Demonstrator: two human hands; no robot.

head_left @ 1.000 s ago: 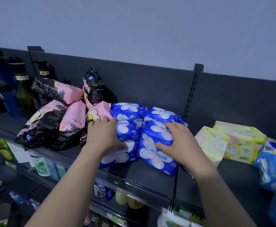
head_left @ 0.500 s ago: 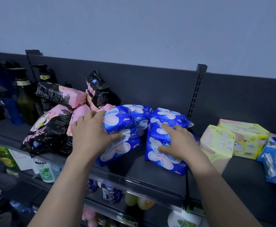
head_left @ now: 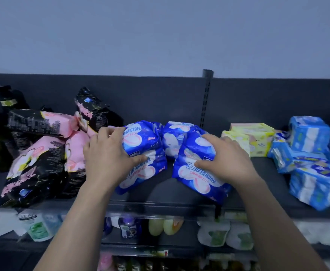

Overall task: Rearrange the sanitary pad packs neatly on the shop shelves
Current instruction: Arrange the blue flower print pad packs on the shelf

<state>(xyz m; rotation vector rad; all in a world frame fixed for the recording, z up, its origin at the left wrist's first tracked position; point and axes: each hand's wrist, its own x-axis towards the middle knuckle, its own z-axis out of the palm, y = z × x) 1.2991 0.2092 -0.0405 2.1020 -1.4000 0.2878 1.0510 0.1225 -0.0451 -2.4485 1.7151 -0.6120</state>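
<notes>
the left hand (head_left: 107, 155) and right hand (head_left: 225, 159) curl their fingers round two blue packs (head_left: 142, 151). the right pack (head_left: 197, 178) sits near the shelf (head_left: 160, 192) edge and could slip off.

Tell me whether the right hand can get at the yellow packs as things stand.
Probably yes. The yellow packs stand just right of the right hand with nothing between them, but that hand grips a dark blue pack and would need to release it first.
</notes>
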